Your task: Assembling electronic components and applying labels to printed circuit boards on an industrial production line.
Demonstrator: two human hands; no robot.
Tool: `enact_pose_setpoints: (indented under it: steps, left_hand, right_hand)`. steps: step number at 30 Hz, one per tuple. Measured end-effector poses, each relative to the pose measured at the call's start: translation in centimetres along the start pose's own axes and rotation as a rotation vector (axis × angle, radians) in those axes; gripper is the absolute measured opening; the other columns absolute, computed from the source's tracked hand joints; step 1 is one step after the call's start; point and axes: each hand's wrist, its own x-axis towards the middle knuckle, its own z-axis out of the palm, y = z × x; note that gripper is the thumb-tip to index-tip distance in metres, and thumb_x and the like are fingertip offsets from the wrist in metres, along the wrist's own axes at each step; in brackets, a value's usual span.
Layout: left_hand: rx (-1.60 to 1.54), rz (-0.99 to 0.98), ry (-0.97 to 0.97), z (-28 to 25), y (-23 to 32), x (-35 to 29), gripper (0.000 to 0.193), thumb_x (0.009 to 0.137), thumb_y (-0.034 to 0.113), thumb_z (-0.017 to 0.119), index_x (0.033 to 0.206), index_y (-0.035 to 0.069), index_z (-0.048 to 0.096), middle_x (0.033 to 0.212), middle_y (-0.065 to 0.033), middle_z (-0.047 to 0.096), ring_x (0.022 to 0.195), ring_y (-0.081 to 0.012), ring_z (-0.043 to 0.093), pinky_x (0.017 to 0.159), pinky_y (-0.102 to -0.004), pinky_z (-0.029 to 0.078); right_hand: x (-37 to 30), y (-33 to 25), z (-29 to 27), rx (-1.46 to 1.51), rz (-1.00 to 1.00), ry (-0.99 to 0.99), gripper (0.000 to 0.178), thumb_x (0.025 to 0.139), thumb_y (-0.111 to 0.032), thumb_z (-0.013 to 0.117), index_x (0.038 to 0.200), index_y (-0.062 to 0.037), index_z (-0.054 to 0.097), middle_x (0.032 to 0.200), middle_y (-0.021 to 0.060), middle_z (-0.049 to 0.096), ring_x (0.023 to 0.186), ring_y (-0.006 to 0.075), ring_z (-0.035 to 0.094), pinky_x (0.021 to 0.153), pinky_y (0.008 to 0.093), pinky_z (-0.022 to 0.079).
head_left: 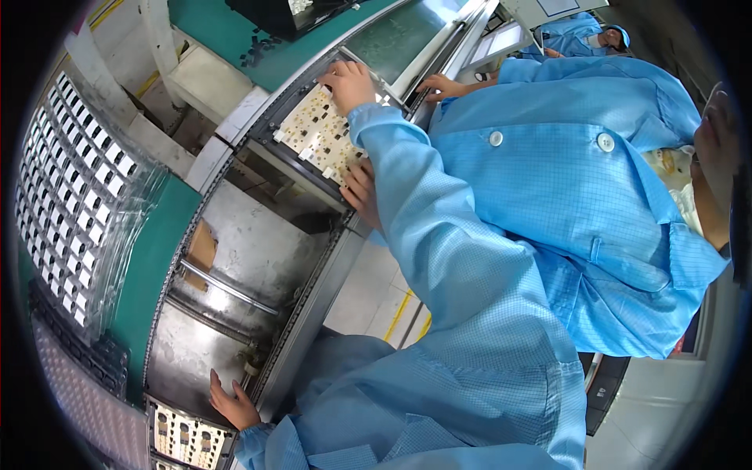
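Our left hand (229, 405) lies flat and open, holding nothing, on the conveyor's steel bed (235, 258), just beside a black carrier of circuit boards (188, 440). Our right hand (349, 84) reaches far up the line, fingers spread and pressing on a pale panel of boards (317, 133). A co-worker's hand (362, 192) touches that panel's near edge. Clear trays of parts (74, 192) stand to the left.
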Motion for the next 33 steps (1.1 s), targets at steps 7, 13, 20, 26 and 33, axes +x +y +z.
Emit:
enact_pose_setpoints:
  steps: [7,13,20,26,33]
  left_hand:
    - [0.001,-0.111,0.005,-0.9,0.5,-0.7,0.05,0.087,0.014,0.053,0.133,0.005,0.037,0.127,-0.0199,0.045,0.117,-0.038,0.04,0.1,-0.0455,0.028]
    - [-0.155,-0.046,0.099,1.0,-1.9,-2.4,0.051,0.087,0.011,0.054,0.133,0.0,0.035,0.129,-0.0221,0.04,0.117,-0.0359,0.04,0.099,-0.0425,0.033]
    - [-0.735,-0.136,-0.114,-4.8,-2.1,-7.5,0.046,0.091,0.008,0.05,0.134,0.002,0.035,0.121,-0.0175,0.051,0.108,-0.0235,0.052,0.094,-0.0324,0.039]
    - [-0.857,-0.051,-0.067,-8.9,-9.1,-14.3,0.039,0.09,0.002,0.048,0.129,0.001,0.043,0.112,-0.0133,0.059,0.101,-0.0171,0.056,0.091,-0.0281,0.042]
    - [-0.694,-0.085,0.085,-15.3,-24.2,-23.9,0.033,0.09,0.005,0.052,0.122,0.001,0.049,0.107,-0.0089,0.062,0.097,-0.014,0.057,0.087,-0.0263,0.043]
  right_hand:
    - [0.6,0.6,-0.4,0.03,0.049,0.131,0.026,0.074,-0.004,0.054,0.088,-0.019,0.07,0.095,0.0028,0.058,0.095,0.0221,0.052,0.09,0.0356,0.036]
    - [0.7,-1.7,-1.2,0.191,0.285,0.446,0.037,0.067,0.002,0.053,0.096,-0.0159,0.065,0.101,0.0083,0.058,0.098,0.0269,0.052,0.085,0.0394,0.039]
    - [-10.7,-20.6,-8.5,0.653,0.32,0.488,0.035,0.07,0.006,0.049,0.102,-0.0011,0.06,0.104,0.0146,0.056,0.105,0.0322,0.05,0.093,0.0395,0.037]
    - [-28.1,-43.6,-13.9,0.937,0.11,-0.295,0.026,0.089,-0.015,0.048,0.109,-0.0005,0.057,0.106,0.018,0.058,0.103,0.0349,0.052,0.092,0.0405,0.038]
    - [-34.8,-55.9,-13.7,0.857,0.288,-0.414,0.06,0.095,-0.047,0.031,0.104,0.0044,0.061,0.093,0.0313,0.059,0.089,0.0425,0.058,0.078,0.0461,0.042]
